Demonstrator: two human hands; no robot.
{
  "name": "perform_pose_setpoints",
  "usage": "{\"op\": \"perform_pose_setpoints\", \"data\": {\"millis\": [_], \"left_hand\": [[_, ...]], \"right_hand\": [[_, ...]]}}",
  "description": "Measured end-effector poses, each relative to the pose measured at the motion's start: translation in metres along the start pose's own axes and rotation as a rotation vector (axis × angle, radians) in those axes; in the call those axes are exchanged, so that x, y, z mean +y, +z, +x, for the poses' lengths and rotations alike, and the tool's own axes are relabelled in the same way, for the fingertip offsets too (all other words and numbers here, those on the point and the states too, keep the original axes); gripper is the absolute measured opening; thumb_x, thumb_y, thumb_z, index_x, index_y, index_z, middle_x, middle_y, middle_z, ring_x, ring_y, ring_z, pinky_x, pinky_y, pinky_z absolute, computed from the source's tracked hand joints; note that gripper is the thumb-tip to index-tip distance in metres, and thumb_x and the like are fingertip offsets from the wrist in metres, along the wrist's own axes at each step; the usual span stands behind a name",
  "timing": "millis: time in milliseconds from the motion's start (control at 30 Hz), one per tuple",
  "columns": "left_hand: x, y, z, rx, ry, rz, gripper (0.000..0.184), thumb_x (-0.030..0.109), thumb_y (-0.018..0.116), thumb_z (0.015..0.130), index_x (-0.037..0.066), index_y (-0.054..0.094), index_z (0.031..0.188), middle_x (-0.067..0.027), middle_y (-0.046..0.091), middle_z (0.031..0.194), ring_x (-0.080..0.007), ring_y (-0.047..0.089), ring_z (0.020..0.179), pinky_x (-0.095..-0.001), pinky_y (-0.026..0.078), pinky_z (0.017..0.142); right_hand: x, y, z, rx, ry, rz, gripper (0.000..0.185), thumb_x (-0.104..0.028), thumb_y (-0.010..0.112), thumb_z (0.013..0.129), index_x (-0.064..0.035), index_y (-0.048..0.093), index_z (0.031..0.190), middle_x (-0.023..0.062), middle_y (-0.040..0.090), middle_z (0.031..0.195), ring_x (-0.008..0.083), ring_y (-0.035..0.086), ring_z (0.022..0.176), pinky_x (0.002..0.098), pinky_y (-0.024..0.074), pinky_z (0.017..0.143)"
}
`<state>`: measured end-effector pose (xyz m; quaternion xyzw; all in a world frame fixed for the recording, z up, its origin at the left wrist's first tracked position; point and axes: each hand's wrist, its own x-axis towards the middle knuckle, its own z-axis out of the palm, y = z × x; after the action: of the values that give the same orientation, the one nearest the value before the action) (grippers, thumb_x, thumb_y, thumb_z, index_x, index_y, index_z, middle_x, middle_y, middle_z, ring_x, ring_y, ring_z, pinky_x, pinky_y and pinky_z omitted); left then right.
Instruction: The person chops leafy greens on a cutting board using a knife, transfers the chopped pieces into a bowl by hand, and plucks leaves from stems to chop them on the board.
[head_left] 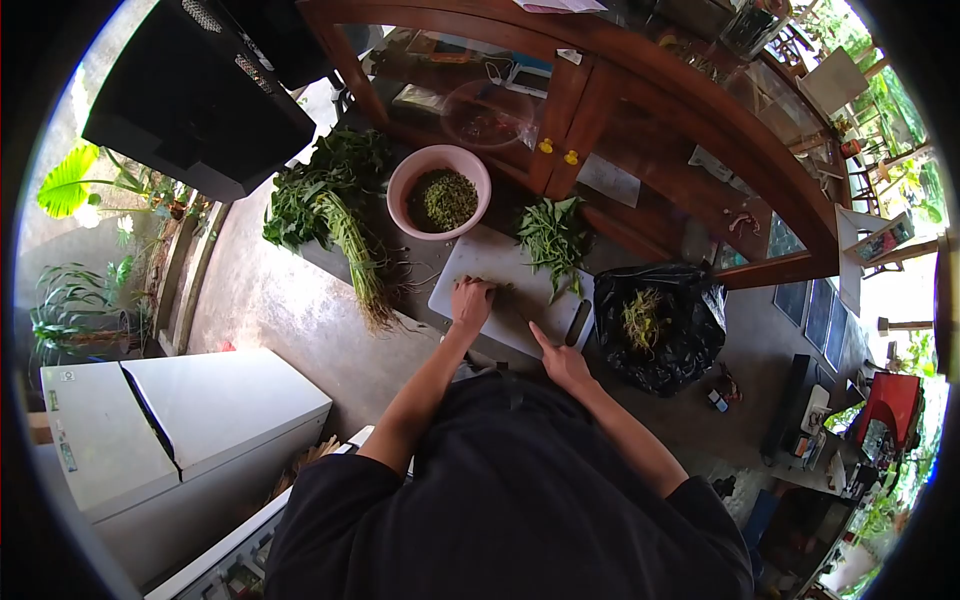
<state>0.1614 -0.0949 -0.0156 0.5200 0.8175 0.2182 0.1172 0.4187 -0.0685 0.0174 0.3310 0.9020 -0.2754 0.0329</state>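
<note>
A white cutting board (462,262) lies in front of me. My left hand (472,303) is on its left half, fingers curled over a small bunch of green stems (503,290). My right hand (563,363) is closed at the board's near edge, index finger stretched forward along a knife (523,314); its blade is thin and hard to make out, and its handle is hidden in the hand. Leafy green sprigs (553,240) lie across the board's far right part. Behind the board, a pink basin (398,192) holds chopped greens (445,200).
Left of the board lies a large bunch of leafy greens (345,235) with roots. On the right, a black plastic bag (690,335) holds root trimmings (643,322). A wooden glass-door cabinet (575,110) stands behind, and a white refrigerator (220,400) is at lower left.
</note>
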Motion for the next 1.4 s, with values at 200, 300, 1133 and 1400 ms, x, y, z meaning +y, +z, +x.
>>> {"op": "perform_pose_setpoints", "data": {"millis": [200,300,1133,1400], "left_hand": [[-0.002,-0.001,0.0,0.02,0.116,0.018,0.013,0.017,0.067,0.08,0.016,0.075,0.09,-0.0011,0.069,0.099,-0.0247,0.057,0.104,-0.0396,0.044,0.084],[-0.003,-0.004,-0.002,0.06,0.212,0.073,0.012,0.017,0.068,0.078,0.016,0.075,0.089,-0.0004,0.068,0.1,-0.0246,0.056,0.102,-0.0388,0.044,0.083],[-0.004,-0.001,0.0,0.059,0.175,-0.011,0.017,0.011,0.067,0.078,0.012,0.075,0.092,-0.005,0.064,0.102,-0.0268,0.054,0.107,-0.039,0.047,0.086],[-0.011,0.007,-0.001,0.063,0.164,-0.101,0.016,0.01,0.068,0.078,0.01,0.075,0.092,-0.006,0.066,0.098,-0.0288,0.057,0.101,-0.0409,0.047,0.087]], "right_hand": [[-0.003,-0.002,-0.003,0.01,0.007,-0.023,0.088,-0.009,0.059,0.085,-0.0342,0.012,0.155,0.0222,0.064,0.067,0.0426,0.065,0.064,0.0553,0.0526,0.061],[-0.004,-0.002,-0.001,0.013,0.01,-0.043,0.087,-0.009,0.057,0.086,-0.0344,0.011,0.155,0.023,0.064,0.069,0.043,0.066,0.065,0.0557,0.0527,0.061],[-0.02,-0.029,-0.003,-0.089,0.034,-0.095,0.084,-0.012,0.055,0.088,-0.0272,0.009,0.156,0.0211,0.066,0.07,0.0404,0.066,0.063,0.0522,0.0541,0.06],[-0.011,-0.004,0.014,-0.046,0.038,-0.026,0.084,-0.011,0.056,0.088,-0.0307,0.01,0.155,0.0239,0.064,0.069,0.0442,0.065,0.066,0.0558,0.0515,0.062]]}}
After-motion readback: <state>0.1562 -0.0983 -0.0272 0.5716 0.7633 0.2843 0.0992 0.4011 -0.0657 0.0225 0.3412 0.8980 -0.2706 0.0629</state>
